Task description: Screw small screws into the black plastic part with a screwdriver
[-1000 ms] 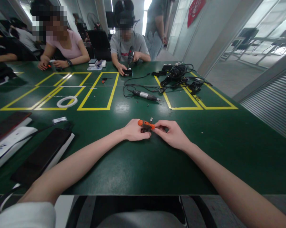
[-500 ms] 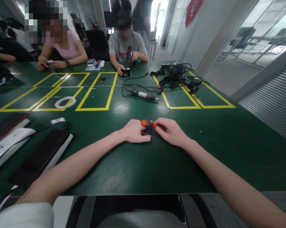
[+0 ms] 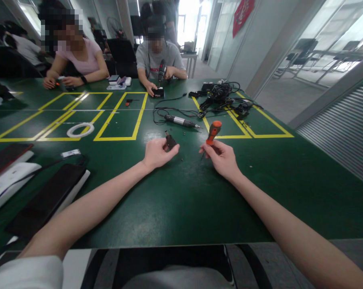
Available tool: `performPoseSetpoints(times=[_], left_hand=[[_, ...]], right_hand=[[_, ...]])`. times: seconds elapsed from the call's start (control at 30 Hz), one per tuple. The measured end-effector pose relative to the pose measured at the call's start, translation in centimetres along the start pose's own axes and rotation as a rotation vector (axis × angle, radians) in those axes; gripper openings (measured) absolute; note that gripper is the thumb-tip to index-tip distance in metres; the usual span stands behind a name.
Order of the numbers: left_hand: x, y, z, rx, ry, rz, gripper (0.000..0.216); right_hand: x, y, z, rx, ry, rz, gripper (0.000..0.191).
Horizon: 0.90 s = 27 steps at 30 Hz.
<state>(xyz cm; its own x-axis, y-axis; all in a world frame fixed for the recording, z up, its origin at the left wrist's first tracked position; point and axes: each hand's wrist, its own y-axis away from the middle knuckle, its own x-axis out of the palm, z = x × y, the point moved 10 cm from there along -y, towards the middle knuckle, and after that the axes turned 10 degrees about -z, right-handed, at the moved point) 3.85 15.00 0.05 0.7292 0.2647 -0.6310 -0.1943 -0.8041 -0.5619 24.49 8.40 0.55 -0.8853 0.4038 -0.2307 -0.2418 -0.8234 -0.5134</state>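
My left hand (image 3: pixel 158 153) is closed around a small black part (image 3: pixel 170 141) with a short prong sticking up; its exact kind cannot be made out. To the right, my right hand (image 3: pixel 222 157) grips an orange-and-black screwdriver (image 3: pixel 214 132) near the lower end of its handle. The handle points up and the thin shaft slants down toward the table. A gap separates the two hands. On the table between them lies a tiny dark piece (image 3: pixel 182 159), too small to name.
Beyond my hands lies a corded electric screwdriver (image 3: pixel 181 121). A heap of black cables (image 3: pixel 220 98) sits back right, a white ring (image 3: pixel 80 129) left. Dark phone-like devices (image 3: pixel 49 196) lie by my left forearm. Across the green table (image 3: pixel 157 216), a person (image 3: pixel 157 60) holds a power drill (image 3: pixel 161 72).
My hands have moved apart. The screwdriver has come away from the black part and swung from lying sideways to handle up. The left hand has shifted left and away with the part.
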Motion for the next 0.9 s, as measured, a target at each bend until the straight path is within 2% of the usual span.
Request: performPoseSetpoints(times=[0.07,0.17,0.3,0.43,0.57,0.67,0.73,0.8,0.9], left_hand=[[-0.3,-0.5,1.4,-0.097,-0.055,-0.025,0.048],[0.5,-0.7,2.2,-0.130,-0.152,0.057,0.049],[2.5,0.0,0.9,0.034,-0.270,0.239,0.046],[3.2,0.8,-0.6,0.164,-0.277,0.319,0.042],[2.5,0.7,-1.1,0.168,-0.199,0.278,0.018],[2.0,0.1,-0.4,0.076,-0.034,0.229,0.033],[2.6,0.0,-0.1,0.043,0.148,0.285,0.040],[3.4,0.1,-0.1,0.028,0.298,0.376,0.033],[4.1,0.2,0.2,-0.005,0.418,0.435,0.031]], right_hand=[[-0.3,0.0,-0.3,0.032,-0.045,-0.055,0.026],[-0.4,0.0,-0.6,0.057,-0.106,-0.101,0.034],[0.3,0.1,-1.3,0.110,-0.171,-0.086,0.041],[1.4,0.6,-1.8,0.158,-0.199,-0.020,0.045],[2.3,1.0,-2.0,0.178,-0.205,0.047,0.047],[2.7,1.3,-1.7,0.171,-0.209,0.086,0.047],[2.8,1.4,-1.6,0.171,-0.215,0.100,0.046],[3.0,1.5,-1.4,0.176,-0.225,0.114,0.045],[3.1,1.7,-1.2,0.182,-0.235,0.131,0.044]])
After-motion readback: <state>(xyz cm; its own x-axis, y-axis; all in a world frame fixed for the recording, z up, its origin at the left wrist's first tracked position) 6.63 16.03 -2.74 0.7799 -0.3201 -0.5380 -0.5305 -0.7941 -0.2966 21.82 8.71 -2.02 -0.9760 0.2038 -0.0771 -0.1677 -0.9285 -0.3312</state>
